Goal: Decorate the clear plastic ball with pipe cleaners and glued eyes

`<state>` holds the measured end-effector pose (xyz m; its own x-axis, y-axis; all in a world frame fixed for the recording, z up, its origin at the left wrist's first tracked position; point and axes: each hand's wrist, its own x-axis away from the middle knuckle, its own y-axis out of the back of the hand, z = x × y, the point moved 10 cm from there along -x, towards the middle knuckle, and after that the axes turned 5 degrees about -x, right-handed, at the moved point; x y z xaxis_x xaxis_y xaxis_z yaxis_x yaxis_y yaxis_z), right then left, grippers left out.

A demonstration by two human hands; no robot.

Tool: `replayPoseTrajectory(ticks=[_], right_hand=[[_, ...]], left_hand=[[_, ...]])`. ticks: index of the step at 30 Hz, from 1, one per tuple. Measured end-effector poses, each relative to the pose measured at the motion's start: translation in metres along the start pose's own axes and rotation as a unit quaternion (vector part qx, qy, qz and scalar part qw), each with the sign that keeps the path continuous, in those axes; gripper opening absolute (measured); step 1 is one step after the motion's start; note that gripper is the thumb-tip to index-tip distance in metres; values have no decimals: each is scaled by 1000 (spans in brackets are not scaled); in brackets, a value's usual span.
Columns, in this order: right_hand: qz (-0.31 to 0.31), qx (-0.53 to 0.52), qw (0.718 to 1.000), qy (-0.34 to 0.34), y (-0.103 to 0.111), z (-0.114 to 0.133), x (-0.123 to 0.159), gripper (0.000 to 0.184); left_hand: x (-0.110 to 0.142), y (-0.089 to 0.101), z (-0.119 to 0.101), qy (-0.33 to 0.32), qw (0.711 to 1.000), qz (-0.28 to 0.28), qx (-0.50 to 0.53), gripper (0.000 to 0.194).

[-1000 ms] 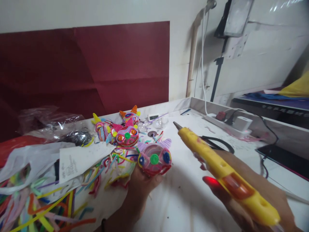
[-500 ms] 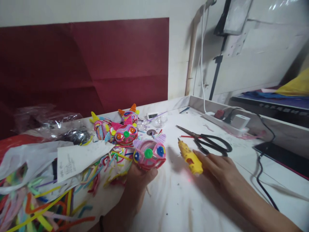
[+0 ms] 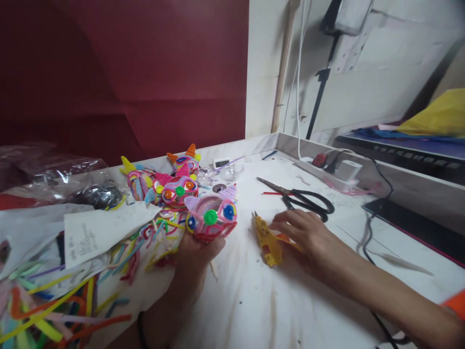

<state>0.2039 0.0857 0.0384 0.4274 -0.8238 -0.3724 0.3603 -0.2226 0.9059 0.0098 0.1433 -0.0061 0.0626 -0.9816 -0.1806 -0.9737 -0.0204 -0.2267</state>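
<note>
My left hand (image 3: 198,254) is closed round the underside of a clear plastic ball animal (image 3: 211,218), trimmed with pink pipe cleaners, lilac ears or fins, blue eyes and a green dot. To its right, my right hand (image 3: 301,237) has its fingers curled about the handle of a yellow hot glue gun (image 3: 267,240). The gun's nozzle points away, low over the white table (image 3: 250,300); whether it rests there I cannot tell. My right thumb is mostly hidden. Beyond this hand lie black-handled scissors (image 3: 301,198). Several similar decorated animals (image 3: 178,190) sit behind the held one.
Loose pipe cleaners (image 3: 54,310) and a white paper (image 3: 105,230) cover the left side, with clear plastic bags (image 3: 69,179) behind. A power strip (image 3: 327,177) runs along the right ledge. A dark phone-like slab (image 3: 417,228) and a black cable (image 3: 368,237) lie at right.
The glue gun has turned, its handle now showing towards the right, and sits lower beside my right hand. My left hand keeps the animal. The view has shifted slightly right and down.
</note>
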Motion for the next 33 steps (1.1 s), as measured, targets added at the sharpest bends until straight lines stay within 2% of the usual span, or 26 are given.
replayPoseTrajectory(ticks=[2,5,8,11,20,24,28,30,33], right_hand=[[101,14,994,-29,-16,-1,-21,23],[149,36,988,-28,-31,2,-51,20],[192,61,979,-23,-49,3,-68,17],[224,89,970,-22,-60,4,-75,13],[277,175,944,-39,-63,11,-83,15],[287,185,939,-34,-70,11,-85,24],[269,157,950,-30,-70,10,-87,21],[245,124,961,-29,-61,10,-87,14],[185,52,981,-28,-36,12,-80,7]], left_hand=[[2,-2,-2,2,1000,3,7,55],[4,-2,-6,-1,1000,-5,8,51],[3,-1,-8,-12,1000,-19,-10,48],[2,-1,-10,-22,999,-19,-20,43],[3,-5,-14,-38,999,-17,9,51],[0,0,-12,-41,999,-26,-21,46],[-1,6,-11,-46,997,-51,-38,50],[0,5,-10,-40,998,-46,-20,55],[1,2,-11,-45,998,-33,-8,55]])
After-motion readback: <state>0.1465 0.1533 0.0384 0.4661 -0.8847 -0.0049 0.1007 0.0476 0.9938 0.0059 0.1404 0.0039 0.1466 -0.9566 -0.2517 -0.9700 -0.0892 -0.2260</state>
